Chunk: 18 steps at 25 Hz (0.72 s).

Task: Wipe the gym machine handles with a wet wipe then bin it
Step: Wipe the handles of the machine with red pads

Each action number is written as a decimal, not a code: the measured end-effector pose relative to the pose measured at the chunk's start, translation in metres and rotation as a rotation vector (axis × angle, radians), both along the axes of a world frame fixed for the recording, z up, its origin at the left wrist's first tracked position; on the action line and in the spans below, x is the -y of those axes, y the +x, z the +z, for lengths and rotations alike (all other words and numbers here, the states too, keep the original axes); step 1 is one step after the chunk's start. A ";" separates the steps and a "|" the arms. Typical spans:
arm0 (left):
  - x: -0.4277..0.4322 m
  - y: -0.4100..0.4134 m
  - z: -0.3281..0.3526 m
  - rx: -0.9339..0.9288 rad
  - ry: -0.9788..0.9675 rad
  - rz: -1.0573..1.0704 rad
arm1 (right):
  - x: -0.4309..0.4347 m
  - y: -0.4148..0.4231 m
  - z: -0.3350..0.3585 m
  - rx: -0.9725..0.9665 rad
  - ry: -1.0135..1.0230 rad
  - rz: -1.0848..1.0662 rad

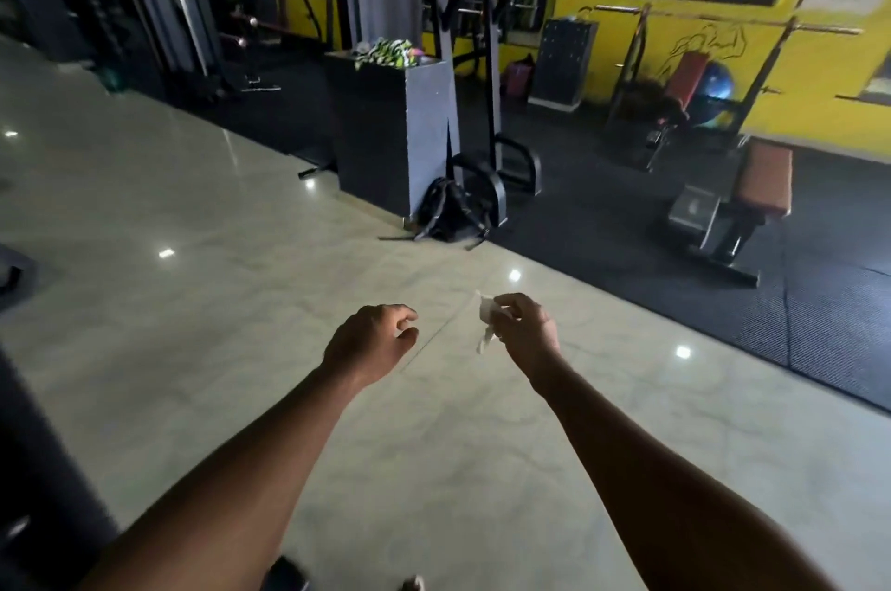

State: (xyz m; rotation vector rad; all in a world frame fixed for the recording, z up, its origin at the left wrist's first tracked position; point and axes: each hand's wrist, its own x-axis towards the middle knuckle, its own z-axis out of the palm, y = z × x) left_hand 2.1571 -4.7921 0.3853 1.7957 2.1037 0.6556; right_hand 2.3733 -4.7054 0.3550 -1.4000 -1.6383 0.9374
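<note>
The wet wipe point(487, 314) is white. The floor point(193, 229) is pale grey with faint marbled veins. The pillar point(429, 127) is grey. On top of it lies a green-and-white patterned cloth point(385, 50), at its foot a black backpack point(446, 214), and right of it a yellow wall point(819, 74).

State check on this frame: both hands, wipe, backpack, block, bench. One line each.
left hand: empty, fingers loosely curled.
right hand: pinches the wet wipe.
wet wipe: crumpled, hanging from the right hand, not yet binned.
backpack: on the floor, slumped against the grey block.
grey block: upright, patterned cloth heaped on top.
bench: unoccupied.
</note>
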 end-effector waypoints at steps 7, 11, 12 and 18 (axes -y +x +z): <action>-0.242 -0.005 0.019 -0.017 0.039 -0.063 | -0.218 -0.008 0.027 0.032 -0.013 -0.075; -0.381 -0.007 0.052 -0.042 0.065 -0.076 | -0.347 -0.004 0.060 -0.008 -0.020 -0.139; -0.417 -0.005 0.059 -0.053 0.073 -0.082 | -0.382 0.000 0.065 -0.029 -0.017 -0.159; -0.642 0.044 0.078 -0.077 0.179 -0.140 | -0.596 0.047 0.072 -0.169 0.013 -0.211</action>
